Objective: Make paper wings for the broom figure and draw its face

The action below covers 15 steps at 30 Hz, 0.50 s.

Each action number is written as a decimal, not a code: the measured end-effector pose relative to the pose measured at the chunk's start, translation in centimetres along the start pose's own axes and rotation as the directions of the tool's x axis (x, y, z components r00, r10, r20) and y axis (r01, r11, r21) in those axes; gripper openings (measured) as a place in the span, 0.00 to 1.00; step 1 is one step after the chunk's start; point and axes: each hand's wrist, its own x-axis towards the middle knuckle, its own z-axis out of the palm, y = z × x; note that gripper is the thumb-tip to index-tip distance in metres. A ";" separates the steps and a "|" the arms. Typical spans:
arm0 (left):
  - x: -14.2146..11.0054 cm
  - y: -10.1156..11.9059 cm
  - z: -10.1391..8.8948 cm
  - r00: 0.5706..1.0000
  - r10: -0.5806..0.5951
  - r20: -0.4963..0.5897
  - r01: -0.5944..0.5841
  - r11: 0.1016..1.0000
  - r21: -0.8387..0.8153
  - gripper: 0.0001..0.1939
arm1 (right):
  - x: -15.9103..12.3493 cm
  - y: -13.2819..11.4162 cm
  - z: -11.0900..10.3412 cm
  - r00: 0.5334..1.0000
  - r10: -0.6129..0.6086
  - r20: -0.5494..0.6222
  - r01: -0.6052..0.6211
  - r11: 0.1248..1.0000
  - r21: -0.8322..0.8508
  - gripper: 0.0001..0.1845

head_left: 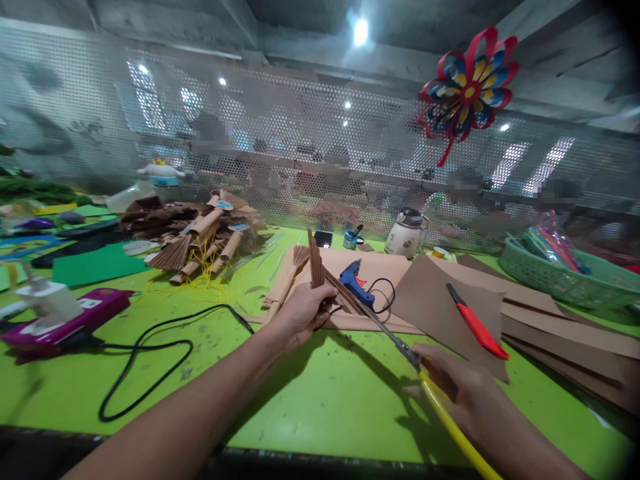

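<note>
Your pleated brown paper is pinched in your left grip, one narrow folded section standing nearly upright above the fingers, another slanting down to the right of that grip. Your yellow-handled scissors extend from your right grip, metal blades angled up-left toward the slanting section; whether they touch is unclear.
</note>
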 end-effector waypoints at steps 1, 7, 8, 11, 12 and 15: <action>0.0 0.0 0.0 1.000 0.001 0.004 -0.001 1.000 0.000 0.06 | 0.0 0.1 0.0 1.000 -0.006 -0.005 0.006 1.000 -0.010 0.21; 0.1 -0.1 -0.1 1.000 0.002 0.011 -0.002 1.000 0.004 0.07 | 0.0 0.0 -0.1 1.000 -0.022 0.004 0.022 0.999 -0.033 0.19; 0.0 -0.1 -0.1 1.000 0.003 0.009 -0.003 1.000 0.005 0.07 | 0.0 0.0 -0.2 1.000 -0.021 0.013 0.021 0.999 -0.037 0.19; 0.0 -0.1 0.0 1.000 0.002 0.003 -0.002 1.000 0.011 0.07 | 0.0 -0.3 -0.3 0.999 -0.022 0.035 0.023 0.999 -0.033 0.19; -0.1 -0.1 0.0 1.000 0.001 0.002 -0.001 1.000 0.014 0.07 | 0.0 -0.4 -0.2 0.999 -0.022 0.039 0.023 0.999 -0.028 0.18; -0.3 -0.1 0.1 1.000 -0.003 0.003 0.003 1.000 0.030 0.07 | 0.2 -0.5 0.0 0.999 -0.013 0.035 0.013 1.000 -0.006 0.18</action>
